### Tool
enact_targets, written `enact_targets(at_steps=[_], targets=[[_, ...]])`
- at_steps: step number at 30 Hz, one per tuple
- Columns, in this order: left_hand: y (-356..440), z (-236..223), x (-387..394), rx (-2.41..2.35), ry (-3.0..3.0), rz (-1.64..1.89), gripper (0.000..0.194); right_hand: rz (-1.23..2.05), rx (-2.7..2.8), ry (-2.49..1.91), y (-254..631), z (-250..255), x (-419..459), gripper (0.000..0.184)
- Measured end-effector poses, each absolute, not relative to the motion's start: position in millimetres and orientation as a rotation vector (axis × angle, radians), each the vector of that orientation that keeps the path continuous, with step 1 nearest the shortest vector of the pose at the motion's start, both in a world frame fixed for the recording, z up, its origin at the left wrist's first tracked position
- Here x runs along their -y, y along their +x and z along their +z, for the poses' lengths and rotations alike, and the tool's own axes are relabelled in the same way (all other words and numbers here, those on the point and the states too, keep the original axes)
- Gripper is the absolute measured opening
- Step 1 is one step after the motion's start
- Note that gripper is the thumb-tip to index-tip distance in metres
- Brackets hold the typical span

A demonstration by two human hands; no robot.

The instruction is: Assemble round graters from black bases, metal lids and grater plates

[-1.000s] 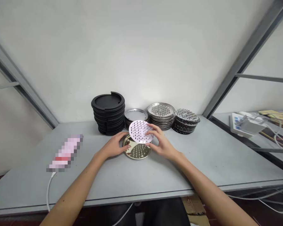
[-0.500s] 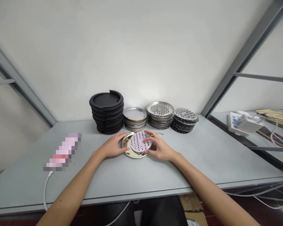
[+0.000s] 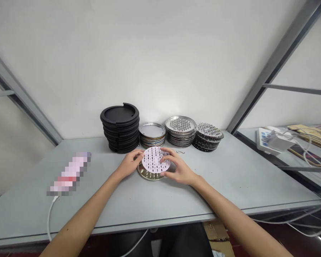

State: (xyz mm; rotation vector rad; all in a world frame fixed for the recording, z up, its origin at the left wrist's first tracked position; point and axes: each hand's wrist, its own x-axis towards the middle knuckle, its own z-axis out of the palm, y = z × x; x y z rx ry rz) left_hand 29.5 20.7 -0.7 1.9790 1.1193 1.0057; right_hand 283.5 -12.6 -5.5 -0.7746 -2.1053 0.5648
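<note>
A thin pale round disc (image 3: 155, 160), covered in rows of small dark raised marks, is tilted over a shiny shallow metal plate (image 3: 146, 175). My right hand (image 3: 178, 167) grips the disc's right side, index and middle fingers over its face and thumb at the lower edge. At the disc's upper left edge, my left hand (image 3: 131, 162) pinches the rim with its fingertips. The plate rests on the table and mirrors the disc's underside. Most of the plate's far side is hidden beneath the disc.
Along the wall stand stacks of black rings (image 3: 120, 130), plain metal plates (image 3: 152, 135), plates with textured discs in them (image 3: 180, 131) and studded discs (image 3: 208, 136). A small wire hook (image 3: 180, 152) lies nearby. A blurred pink object (image 3: 69, 175) with a cable is left; a power strip (image 3: 273, 139) is right.
The disc has shifted slightly left and up, and its face now tilts more toward me. My left hand has moved from the plate's rim to the disc's left edge.
</note>
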Motion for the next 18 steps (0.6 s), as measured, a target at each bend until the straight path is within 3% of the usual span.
enact_targets(at_steps=[10, 18], targets=[[22.2, 3.4, -25.9, -1.200, 1.772, 1.107, 0.033, 0.443, 2.156, -0.816, 282.1, -9.7, 12.6, 0.040], [16.8, -3.0, -30.4, -1.352, 1.872, 1.110, 0.029, 0.370, 2.199, -1.033, 296.4, -16.2, -0.8, 0.029]])
